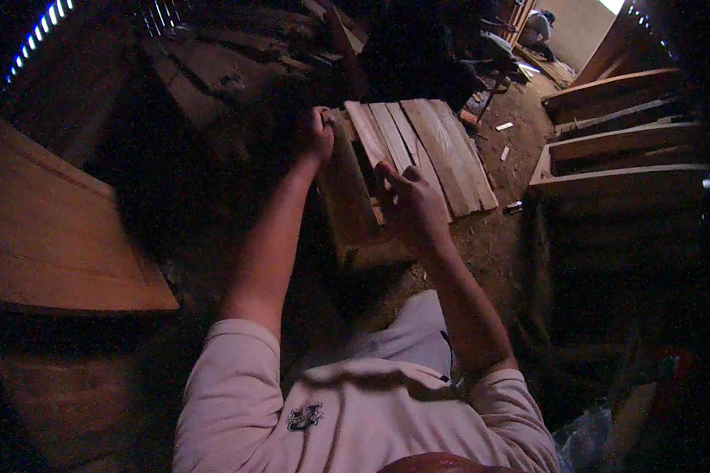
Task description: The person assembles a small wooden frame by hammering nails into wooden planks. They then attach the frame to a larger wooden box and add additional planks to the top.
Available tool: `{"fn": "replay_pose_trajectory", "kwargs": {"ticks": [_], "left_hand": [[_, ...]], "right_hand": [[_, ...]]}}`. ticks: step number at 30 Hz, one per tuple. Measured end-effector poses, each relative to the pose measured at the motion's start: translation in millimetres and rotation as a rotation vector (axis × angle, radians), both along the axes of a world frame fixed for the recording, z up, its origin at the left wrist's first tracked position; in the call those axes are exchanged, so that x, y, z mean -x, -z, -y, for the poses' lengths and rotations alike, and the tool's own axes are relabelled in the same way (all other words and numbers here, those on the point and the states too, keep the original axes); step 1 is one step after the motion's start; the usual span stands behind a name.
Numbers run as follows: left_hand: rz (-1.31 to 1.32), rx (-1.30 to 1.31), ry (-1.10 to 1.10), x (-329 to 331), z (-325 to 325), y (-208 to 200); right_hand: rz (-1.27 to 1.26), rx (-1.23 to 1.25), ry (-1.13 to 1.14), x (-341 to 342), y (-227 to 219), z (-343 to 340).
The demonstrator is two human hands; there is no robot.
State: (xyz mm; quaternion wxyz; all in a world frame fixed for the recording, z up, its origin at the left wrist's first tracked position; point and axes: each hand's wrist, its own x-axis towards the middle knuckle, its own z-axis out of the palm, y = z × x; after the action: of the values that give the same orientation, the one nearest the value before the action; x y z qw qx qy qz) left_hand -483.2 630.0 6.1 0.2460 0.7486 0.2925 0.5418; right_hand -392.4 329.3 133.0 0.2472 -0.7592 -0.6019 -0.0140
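In front of me lies a row of pale wooden slats (436, 134) side by side on a box-like wooden piece (341, 177), with a dark gap near its left side. My left hand (319, 139) is closed over the far left edge of that wooden piece; its fingertips are partly lost in shadow. Bent fingers of my right hand (415, 197) pinch the edge of a slat beside the gap. The palm hides the near end of some slats.
A broad curved wooden panel (63, 229) stands at the left. Wooden frames (631, 150) are stacked at the right. Wood scraps (505, 126) litter the dirt floor (521, 162). Another person (537, 30) crouches far back. Clear plastic (588, 432) lies at the lower right.
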Motion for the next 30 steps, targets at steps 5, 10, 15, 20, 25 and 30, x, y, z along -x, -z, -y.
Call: {"fn": "replay_pose_trajectory", "kwargs": {"ticks": [5, 10, 15, 20, 25, 30], "left_hand": [[0.022, 0.242, -0.010, -15.4, 19.0, -6.0], [0.059, 0.314, 0.005, -22.9, 3.4, 12.5], [0.119, 0.117, 0.124, -18.8, -19.2, 26.7], [0.149, 0.343, 0.191, -16.2, -5.8, 20.9], [0.103, 0.222, 0.113, -15.9, 4.3, 11.2], [0.163, 0.435, 0.185, -12.2, 10.4, 0.2]], "right_hand": [[0.041, -0.015, -0.031, -18.0, 34.1, -27.2], [0.242, -0.027, -0.102, -21.3, 42.0, -29.1], [0.153, -0.041, -0.209, -33.7, 54.4, -37.6], [0.008, 0.014, -0.140, -46.2, 79.2, -51.2], [0.046, -0.057, -0.209, -50.8, 84.9, -51.8], [0.229, 0.047, -0.118, -44.0, 77.3, -47.3]]}}
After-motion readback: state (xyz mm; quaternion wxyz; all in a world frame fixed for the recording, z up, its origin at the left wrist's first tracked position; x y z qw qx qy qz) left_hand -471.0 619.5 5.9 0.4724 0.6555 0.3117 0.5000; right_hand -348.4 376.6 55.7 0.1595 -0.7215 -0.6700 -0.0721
